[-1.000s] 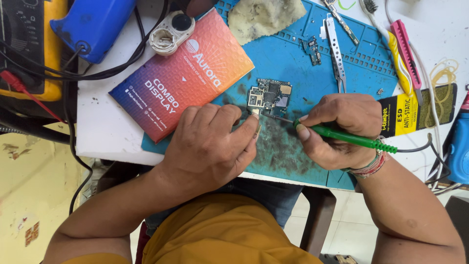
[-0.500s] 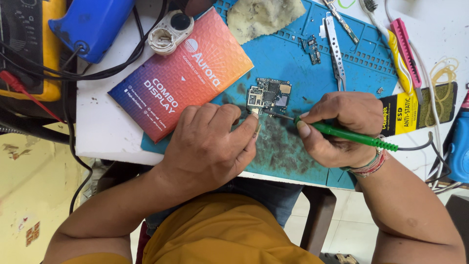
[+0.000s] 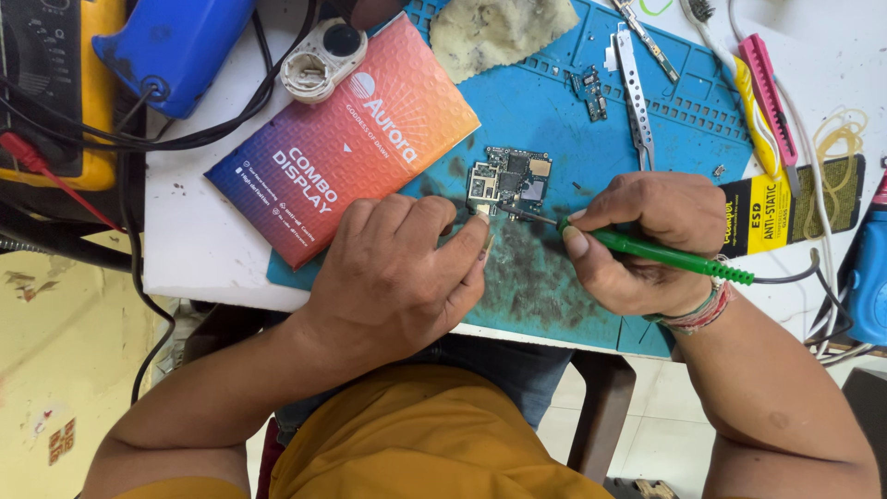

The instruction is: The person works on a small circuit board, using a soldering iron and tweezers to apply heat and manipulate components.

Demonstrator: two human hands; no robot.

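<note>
A small green circuit board lies on a blue work mat stained dark near its front. My right hand grips a green-handled soldering iron; its metal tip reaches the board's lower edge. My left hand rests on the mat just left of the board, its fingertips pressed at the board's lower left corner. A cable runs from the iron's handle off to the right.
An orange-to-purple gradient box lies left of the board. Metal tweezers, a second small board piece, a yellowish cloth, a pink-handled tool and a blue device sit around the mat. Black cables cross the left side.
</note>
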